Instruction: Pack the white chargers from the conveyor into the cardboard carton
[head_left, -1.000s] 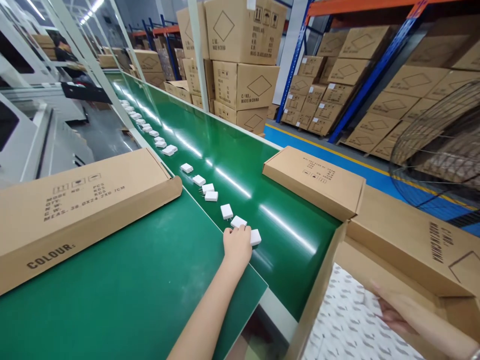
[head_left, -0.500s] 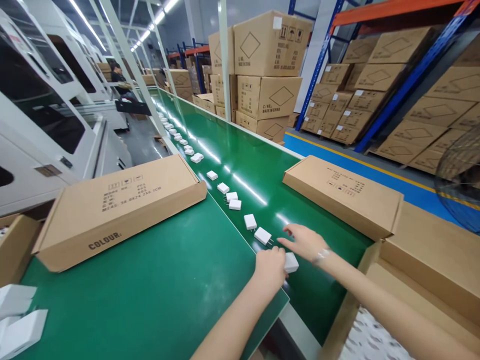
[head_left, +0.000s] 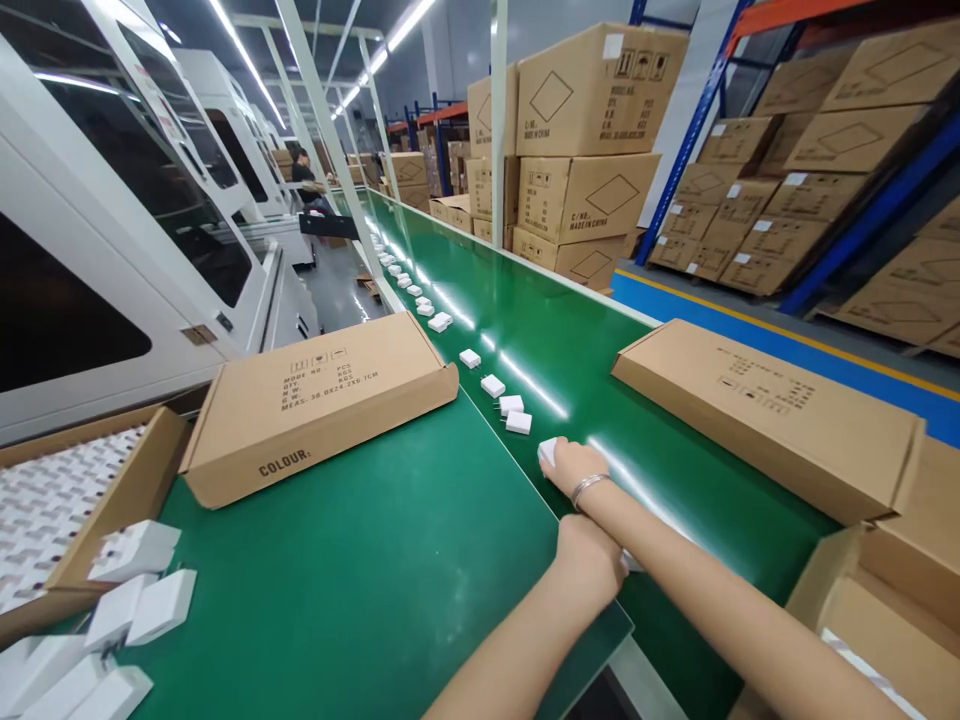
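A line of white plug adapters (head_left: 518,423) lies along the green conveyor belt (head_left: 480,270). Farther forward, my right hand (head_left: 574,465) is closed on a white adapter (head_left: 549,451) over the belt, a metal bracelet at its wrist. Just below and behind it, my left hand (head_left: 592,562) is closed near the corner of the green table (head_left: 360,560). A bit of white adapter (head_left: 632,562) shows at the left hand's fingers, which are mostly hidden. My right forearm passes close beside the left hand.
A closed carton (head_left: 322,400) lies on the table, with several loose adapters (head_left: 161,605) and an adapter-filled box (head_left: 67,500) at left. Another closed carton (head_left: 772,410) and an open box (head_left: 892,620) are at right. A person (head_left: 302,170) is far back.
My right hand has moved forward and left and closed on an adapter. My left hand remains low, beside the belt's edge. The view has turned left, showing more of the filled box.
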